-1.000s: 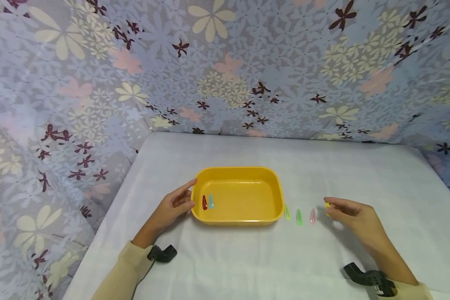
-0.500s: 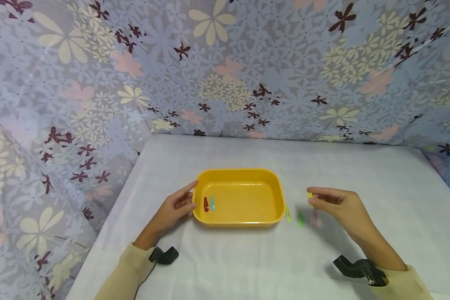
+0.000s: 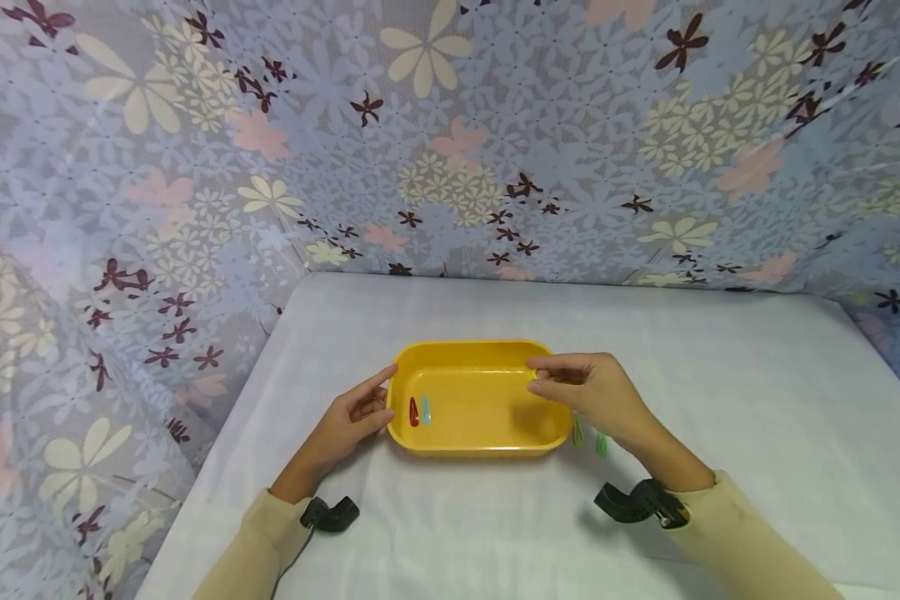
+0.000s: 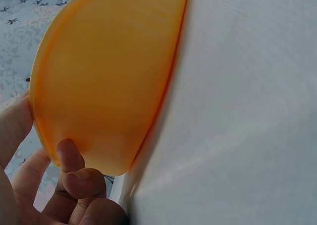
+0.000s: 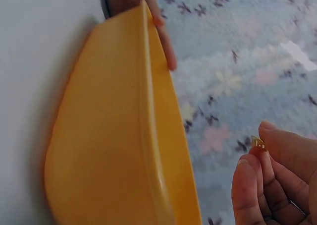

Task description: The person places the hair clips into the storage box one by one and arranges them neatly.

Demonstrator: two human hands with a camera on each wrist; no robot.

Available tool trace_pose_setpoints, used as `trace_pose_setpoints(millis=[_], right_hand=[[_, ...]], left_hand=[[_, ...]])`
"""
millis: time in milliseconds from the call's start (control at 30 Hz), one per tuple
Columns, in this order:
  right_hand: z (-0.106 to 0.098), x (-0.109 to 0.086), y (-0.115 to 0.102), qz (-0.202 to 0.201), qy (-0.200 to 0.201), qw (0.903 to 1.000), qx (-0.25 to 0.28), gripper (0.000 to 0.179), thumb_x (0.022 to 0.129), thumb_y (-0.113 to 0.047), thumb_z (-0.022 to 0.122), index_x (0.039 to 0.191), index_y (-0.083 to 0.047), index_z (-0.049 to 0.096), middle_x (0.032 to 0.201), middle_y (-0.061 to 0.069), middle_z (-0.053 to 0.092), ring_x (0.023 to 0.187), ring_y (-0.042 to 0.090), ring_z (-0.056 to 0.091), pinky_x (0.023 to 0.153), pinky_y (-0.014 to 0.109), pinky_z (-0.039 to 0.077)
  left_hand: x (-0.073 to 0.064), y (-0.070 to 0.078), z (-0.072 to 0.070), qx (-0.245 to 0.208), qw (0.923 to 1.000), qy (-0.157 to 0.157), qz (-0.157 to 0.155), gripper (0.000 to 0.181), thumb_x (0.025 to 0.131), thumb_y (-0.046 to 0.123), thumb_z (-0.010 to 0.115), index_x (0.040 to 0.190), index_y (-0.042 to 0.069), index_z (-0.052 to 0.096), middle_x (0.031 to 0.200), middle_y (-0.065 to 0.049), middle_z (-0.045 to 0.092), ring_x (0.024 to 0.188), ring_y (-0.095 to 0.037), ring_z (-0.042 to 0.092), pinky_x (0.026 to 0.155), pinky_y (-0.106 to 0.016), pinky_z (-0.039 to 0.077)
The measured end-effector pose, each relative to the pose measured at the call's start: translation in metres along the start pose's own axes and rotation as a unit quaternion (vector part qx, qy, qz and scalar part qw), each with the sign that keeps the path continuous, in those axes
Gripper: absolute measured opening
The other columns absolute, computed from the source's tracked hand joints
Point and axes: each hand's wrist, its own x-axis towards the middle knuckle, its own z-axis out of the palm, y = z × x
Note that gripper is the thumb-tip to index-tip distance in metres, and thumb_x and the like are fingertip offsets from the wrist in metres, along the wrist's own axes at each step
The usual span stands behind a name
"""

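Apparently mid-transfer, pinching the yellow clip point(image 5: 258, 144) in right fingers point(image 5: 286, 145) above the tray point(image 3: 465, 396) near its right edge, touching its left edge with spread left fingers point(image 3: 369, 385), probably needing lowering, then release.

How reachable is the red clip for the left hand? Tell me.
Likely yes: the red clip lies uncovered in the tray, near the end that the left hand touches. The hand would just have to come up over the tray's side.

Beige sleeves point(image 3: 742, 537) — black wrist mounts point(image 3: 642, 503)
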Motion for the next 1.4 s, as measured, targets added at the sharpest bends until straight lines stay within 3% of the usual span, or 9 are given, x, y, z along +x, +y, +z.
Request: trace_pose_setpoints(millis=[200,400,633,800,1167,1400], right_hand=[[0.032,0.023,-0.008,-0.017,-0.038,0.9991,-0.007,0.040,0.086,-0.028,0.084,0.118,-0.006,0.077,0.100,0.005,0.074,0.091,0.022,0.071,0.077,0.029,0.059],[0.060,0.040,-0.012,-0.018,-0.042,0.9974,-0.056,0.038,0.085,-0.026,0.086,0.115,-0.004,0.078,0.092,0.000,0.074,0.086,0.018,0.070,0.075,0.027,0.058],[0.086,0.051,-0.007,0.002,-0.046,0.9943,-0.096,0.031,0.084,-0.024,0.086,0.110,-0.009,0.080,0.086,-0.005,0.072,0.081,0.014,0.066,0.070,0.026,0.054],[0.104,0.058,0.002,-0.011,-0.066,0.9900,-0.124,0.026,0.083,-0.020,0.087,0.105,-0.007,0.081,0.081,-0.006,0.072,0.077,0.011,0.065,0.073,0.027,0.055],[0.123,0.067,0.009,-0.026,-0.104,0.9779,-0.179,0.024,0.081,-0.018,0.089,0.100,-0.005,0.081,0.076,-0.006,0.069,0.073,0.012,0.061,0.070,0.026,0.054],[0.124,0.066,0.011,-0.054,-0.099,0.9655,-0.235,0.016,0.081,-0.016,0.088,0.090,-0.008,0.077,0.072,-0.005,0.061,0.068,0.012,0.055,0.064,0.024,0.048]], left_hand=[[0.000,0.000,-0.001,-0.005,1.0000,-0.004,0.002,0.064,0.098,0.011,0.070,0.157,0.019,0.044,0.121,-0.020,0.056,0.086,-0.019,0.057,0.072,-0.021,0.052],[0.000,-0.001,-0.002,-0.008,1.0000,-0.005,0.003,0.064,0.099,0.013,0.069,0.157,0.021,0.044,0.121,-0.021,0.055,0.084,-0.017,0.056,0.071,-0.022,0.052],[0.001,0.000,-0.001,-0.020,0.9995,-0.018,0.016,0.064,0.100,0.011,0.067,0.158,0.020,0.041,0.120,-0.022,0.056,0.081,-0.016,0.055,0.067,-0.022,0.050],[0.001,-0.001,-0.001,-0.018,0.9996,-0.017,0.010,0.064,0.100,0.013,0.068,0.158,0.022,0.042,0.120,-0.021,0.056,0.081,-0.015,0.055,0.067,-0.022,0.051],[-0.002,-0.001,-0.005,-0.015,0.9995,-0.025,0.010,0.064,0.100,0.011,0.067,0.158,0.018,0.041,0.121,-0.022,0.056,0.083,-0.015,0.057,0.070,-0.022,0.051],[-0.001,-0.001,-0.002,-0.026,0.9992,-0.025,0.014,0.065,0.100,0.012,0.068,0.158,0.018,0.041,0.121,-0.022,0.056,0.083,-0.014,0.056,0.070,-0.021,0.050]])
